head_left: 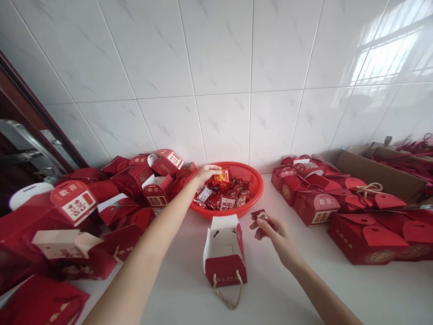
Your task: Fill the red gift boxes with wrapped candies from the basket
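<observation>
An open red box (226, 272) with a white inside and a rope handle stands on the white table in front of a red plastic basket (257, 192). Wrapped sweets (228, 203) in red, white and brown lie in the basket. Over the basket's left part my left hand (207, 172) pinches a red and yellow packet (221, 176). My right hand (270, 229), right of the open box, has its thumb and fingers closed on a small dark red packet (260, 216).
Many red boxes (131, 180), some open, crowd the left side. Closed red boxes (368, 239) stand in rows at the right, beside a brown cardboard carton (379, 174). A tiled wall (223, 126) rises behind. A metal door handle (25, 140) shows at far left.
</observation>
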